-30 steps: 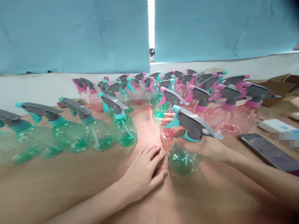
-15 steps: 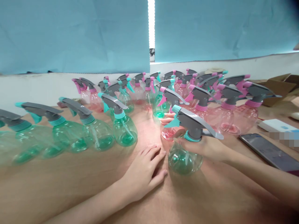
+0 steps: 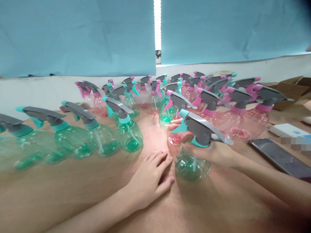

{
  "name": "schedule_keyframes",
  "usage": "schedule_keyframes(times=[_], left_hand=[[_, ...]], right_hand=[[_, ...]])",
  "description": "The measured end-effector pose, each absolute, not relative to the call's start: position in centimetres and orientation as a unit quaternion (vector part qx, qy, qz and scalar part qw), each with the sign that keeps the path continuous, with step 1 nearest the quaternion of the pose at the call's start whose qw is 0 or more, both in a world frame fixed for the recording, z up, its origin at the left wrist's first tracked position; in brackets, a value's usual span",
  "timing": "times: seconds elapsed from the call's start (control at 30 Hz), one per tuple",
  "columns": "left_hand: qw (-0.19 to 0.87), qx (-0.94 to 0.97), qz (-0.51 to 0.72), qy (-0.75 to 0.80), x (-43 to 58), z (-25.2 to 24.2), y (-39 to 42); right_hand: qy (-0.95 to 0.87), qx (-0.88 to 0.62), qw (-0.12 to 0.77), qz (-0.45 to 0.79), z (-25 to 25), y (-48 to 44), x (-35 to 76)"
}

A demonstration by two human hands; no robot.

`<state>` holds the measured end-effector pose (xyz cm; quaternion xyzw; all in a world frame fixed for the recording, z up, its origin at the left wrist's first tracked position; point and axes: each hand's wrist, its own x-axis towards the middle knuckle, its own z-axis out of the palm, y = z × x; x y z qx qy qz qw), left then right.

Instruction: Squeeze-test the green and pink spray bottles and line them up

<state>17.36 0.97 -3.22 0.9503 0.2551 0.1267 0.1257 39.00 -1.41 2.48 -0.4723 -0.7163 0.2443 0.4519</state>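
Note:
My right hand (image 3: 213, 152) is around the upper body of a green spray bottle (image 3: 191, 168) with a grey and turquoise trigger head, upright at the right of centre. Part of that hand is hidden behind the bottle. To its left, my left hand (image 3: 155, 176) lies on the wooden table (image 3: 97, 194), fingers stretched out and holding nothing; its fingertips are close to the bottle but look apart from it. The nearest standing bottle on the left is another green spray bottle (image 3: 130, 136). A pink spray bottle (image 3: 175, 139) stands just behind the held one.
A row of green spray bottles (image 3: 102, 140) lines the left. Pink spray bottles (image 3: 257, 119) crowd the right, with mixed ones behind. At the right edge lie a phone (image 3: 279, 157), a white box (image 3: 286, 130) and an open cardboard box (image 3: 289, 94). Blue blinds (image 3: 77, 35) hang behind.

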Motion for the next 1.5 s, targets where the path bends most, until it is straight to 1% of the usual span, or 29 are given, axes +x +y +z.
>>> schedule_keyframes(times=[0.2, 0.3, 0.43, 0.73, 0.9, 1.5], left_hand=[[0.122, 0.951, 0.124, 0.256, 17.4, -3.2, 1.0], [0.119, 0.951, 0.121, 0.257, 17.4, -3.2, 1.0], [0.116, 0.953, 0.116, 0.255, 17.4, -3.2, 1.0], [0.111, 0.953, 0.120, 0.253, 17.4, -3.3, 0.9], [0.116, 0.953, 0.125, 0.252, 17.3, -3.3, 0.9], [0.118, 0.953, 0.119, 0.253, 17.4, -3.3, 1.0]], right_hand=[[-0.723, -0.470, 0.419, 0.284, 2.8, -1.4, 39.3], [-0.716, -0.466, 0.429, 0.294, 3.2, -1.5, 39.2], [-0.710, -0.468, 0.444, 0.285, 3.6, -1.7, 39.0], [-0.705, -0.487, 0.434, 0.278, 3.1, -1.7, 39.4], [-0.719, -0.447, 0.462, 0.264, 2.7, -1.5, 39.2], [-0.723, -0.466, 0.441, 0.255, 2.5, -1.2, 39.1]])
